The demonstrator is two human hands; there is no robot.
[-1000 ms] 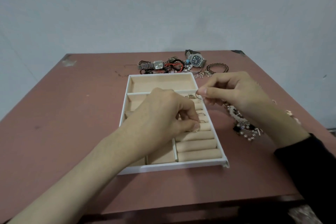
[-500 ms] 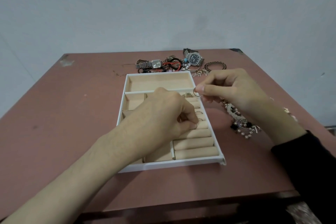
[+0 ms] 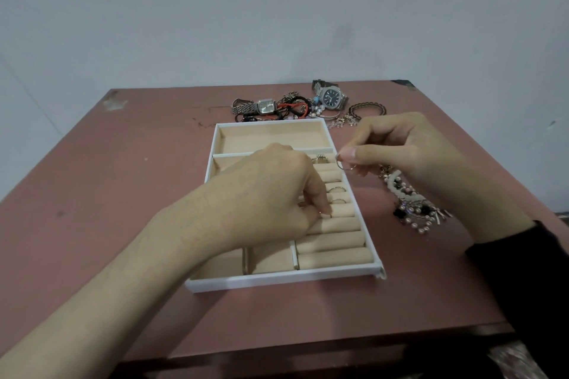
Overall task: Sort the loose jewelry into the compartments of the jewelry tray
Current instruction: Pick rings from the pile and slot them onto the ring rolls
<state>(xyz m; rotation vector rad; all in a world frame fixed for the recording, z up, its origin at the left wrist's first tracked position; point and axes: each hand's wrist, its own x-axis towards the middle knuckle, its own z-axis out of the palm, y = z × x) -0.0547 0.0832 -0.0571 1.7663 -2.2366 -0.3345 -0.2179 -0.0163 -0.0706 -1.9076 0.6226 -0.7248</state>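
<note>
Silver ring | right hand pinches, beside tray | left hand over tray

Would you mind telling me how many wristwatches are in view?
2. A square-faced watch lies at the left of the heap beyond the tray; a blue-dialled watch lies toward its right. The tangle may hide more.

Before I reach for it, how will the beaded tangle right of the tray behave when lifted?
The beaded tangle looks floppy: its strands lie in loose curves, so it will probably drape. White, pink and black pieces overlap, so several may lift snagged together. The small beads likely make it light.
</note>
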